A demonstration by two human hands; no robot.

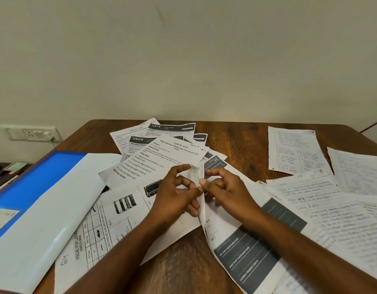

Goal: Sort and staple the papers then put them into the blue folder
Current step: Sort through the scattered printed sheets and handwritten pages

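Left hand [177,192] and right hand [223,187] are both pinching the crumpled corner of a printed sheet [242,247]. Paper is looking light, limp and tear-prone; probably best gripped at flat edges.

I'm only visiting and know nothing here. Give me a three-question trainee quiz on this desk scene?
1. True or false: the open blue plastic folder lies left of the printed sheets.
2. What do the left hand and right hand pinch together?
3. The handwritten lined pages lie: A left, B right, C under the folder?

Key: 1 true. 2 The corner of a white printed sheet. 3 B.
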